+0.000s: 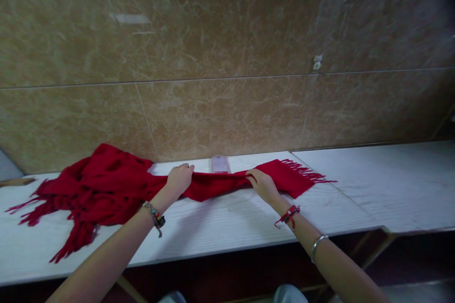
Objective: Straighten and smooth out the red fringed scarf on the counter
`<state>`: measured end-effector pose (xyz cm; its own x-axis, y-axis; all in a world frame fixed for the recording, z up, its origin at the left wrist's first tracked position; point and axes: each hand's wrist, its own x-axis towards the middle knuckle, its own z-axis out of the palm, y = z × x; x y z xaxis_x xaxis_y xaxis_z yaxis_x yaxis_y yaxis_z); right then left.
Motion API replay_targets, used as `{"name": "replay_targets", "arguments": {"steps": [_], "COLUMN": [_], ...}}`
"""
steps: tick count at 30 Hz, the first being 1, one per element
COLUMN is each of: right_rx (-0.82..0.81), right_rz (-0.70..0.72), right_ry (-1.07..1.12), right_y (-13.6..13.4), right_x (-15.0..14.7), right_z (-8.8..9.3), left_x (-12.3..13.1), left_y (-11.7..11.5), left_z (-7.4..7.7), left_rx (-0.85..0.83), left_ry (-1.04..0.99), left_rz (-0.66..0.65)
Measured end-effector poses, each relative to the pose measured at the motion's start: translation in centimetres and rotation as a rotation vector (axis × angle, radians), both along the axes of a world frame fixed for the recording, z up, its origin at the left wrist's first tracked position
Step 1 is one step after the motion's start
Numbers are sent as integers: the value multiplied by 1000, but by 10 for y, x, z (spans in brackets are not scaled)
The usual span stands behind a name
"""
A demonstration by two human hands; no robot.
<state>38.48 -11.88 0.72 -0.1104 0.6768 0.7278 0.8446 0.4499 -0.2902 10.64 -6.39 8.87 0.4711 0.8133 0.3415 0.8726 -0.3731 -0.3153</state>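
A red fringed scarf (106,184) lies across the white table, bunched in a loose heap at the left. Its narrow middle stretch runs between my two hands, slightly sagging below the upper edge. My left hand (178,180) is closed around the scarf just right of the heap. Further right, my right hand (263,183) pinches the upper edge between thumb and fingers. Beyond that hand, the flat end with its fringe rests on the table. How the cloth is layered inside my left fist is hidden.
The long white table (348,189) meets a brown marbled tile wall (220,33) at the back. A small pale card or packet (220,164) lies by the wall behind the scarf. At the far left is a wooden piece (16,182). A seam crosses the tabletop at right.
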Motion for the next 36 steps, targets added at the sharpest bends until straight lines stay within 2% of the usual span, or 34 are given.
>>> {"name": "replay_targets", "arguments": {"steps": [4,6,9,14,19,25,31,34,36], "right_rx": [54,89,59,7,39,-86,-210,-243,-266], "right_rz": [-31,-72,-74,4,-26,88,218,193,175], "right_ry": [30,64,66,31,55,-104,-347,-377,-372], "right_y": [3,5,7,5,5,-13,-45,-51,-52], "right_x": [0,1,4,7,11,19,15,10,8], "right_z": [1,-1,-8,-17,-14,-22,-30,-30,-31], "left_x": [1,2,0,-4,-6,-25,-31,-22,-8], "left_y": [5,7,11,16,8,-19,-52,-52,-42], "left_z": [7,8,6,0,-3,5,-13,-13,-10], "left_rx": [103,69,-97,20,-247,-483,-635,-755,-823], "left_ry": [-107,-120,-51,-253,-242,48,250,193,31], "left_rz": [34,-66,-227,-189,-349,-479,-527,-490,-491]}}
